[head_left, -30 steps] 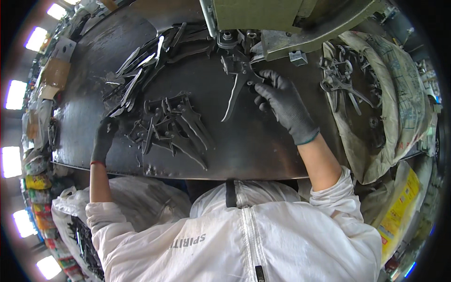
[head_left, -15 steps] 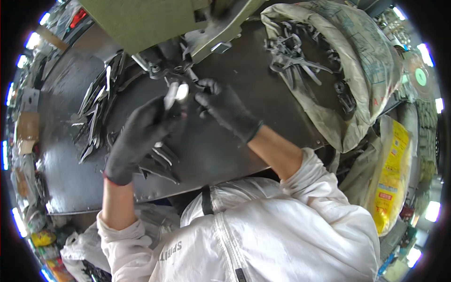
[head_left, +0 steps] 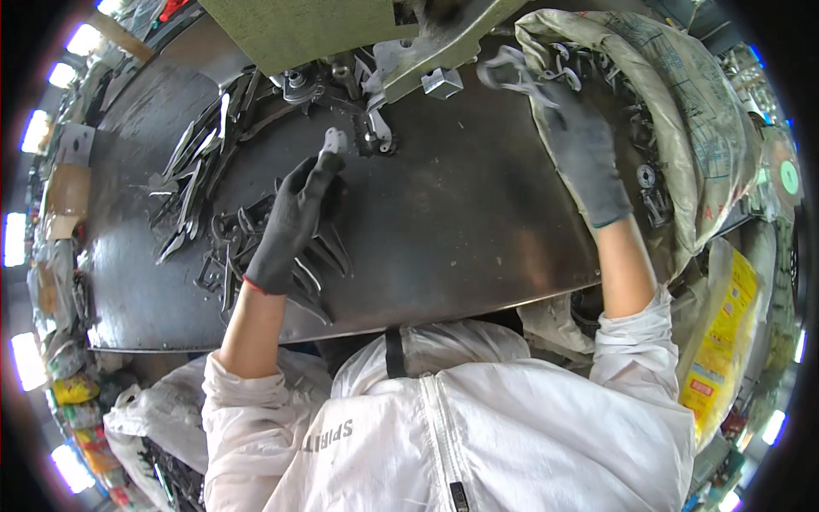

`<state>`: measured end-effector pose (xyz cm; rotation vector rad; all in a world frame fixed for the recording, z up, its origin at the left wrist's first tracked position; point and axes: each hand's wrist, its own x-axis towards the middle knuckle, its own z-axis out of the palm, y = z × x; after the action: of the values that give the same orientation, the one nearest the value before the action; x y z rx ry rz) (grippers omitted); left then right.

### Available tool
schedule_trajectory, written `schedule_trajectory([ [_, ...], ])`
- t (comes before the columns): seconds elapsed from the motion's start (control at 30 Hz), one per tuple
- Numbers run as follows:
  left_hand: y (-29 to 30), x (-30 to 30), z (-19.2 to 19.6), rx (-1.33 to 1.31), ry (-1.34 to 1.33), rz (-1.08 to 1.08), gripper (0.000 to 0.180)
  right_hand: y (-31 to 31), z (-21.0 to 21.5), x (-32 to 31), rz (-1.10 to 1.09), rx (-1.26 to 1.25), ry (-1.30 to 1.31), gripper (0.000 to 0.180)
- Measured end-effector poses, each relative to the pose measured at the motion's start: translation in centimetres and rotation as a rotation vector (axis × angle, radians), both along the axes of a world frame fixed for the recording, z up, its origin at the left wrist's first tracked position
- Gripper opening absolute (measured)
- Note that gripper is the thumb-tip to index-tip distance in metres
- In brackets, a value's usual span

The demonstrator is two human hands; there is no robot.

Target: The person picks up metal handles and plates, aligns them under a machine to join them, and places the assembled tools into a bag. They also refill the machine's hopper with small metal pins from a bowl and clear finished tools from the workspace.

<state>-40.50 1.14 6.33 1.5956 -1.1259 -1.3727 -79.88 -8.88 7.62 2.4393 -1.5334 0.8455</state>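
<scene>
My left hand, in a dark grey glove, pinches a small light metal piece that sticks up from its fingertips. It is just short of the metal fixture beneath the green machine. At the left edge of the open sack is my right hand, also gloved. Its fingers are closed on a grey plier-like metal tool, smeared by motion. Several similar metal tools lie inside the sack.
Long metal handles are heaped at the table's left. More metal parts lie beside my left wrist. The dark metal table has its near edge along my body. A yellow-printed bag stands at the right.
My right hand has moved away from the fixture, rightward to the sack, with the plier-like tool. My left hand stays near the fixture with a metal piece. The whole view has shifted slightly.
</scene>
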Motion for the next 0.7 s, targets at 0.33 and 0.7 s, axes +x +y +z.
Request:
schedule_trajectory([
  [0.33,-2.8,-0.4,-0.5,-0.060,0.194,-0.100,0.033,3.8,1.1,17.6,0.278,1.244,-1.212,0.025],
  [0.7,-3.3,4.1,-0.6,-0.089,-0.411,-0.134,0.028,2.8,-4.1,19.0,0.254,1.108,-1.066,0.026],
])
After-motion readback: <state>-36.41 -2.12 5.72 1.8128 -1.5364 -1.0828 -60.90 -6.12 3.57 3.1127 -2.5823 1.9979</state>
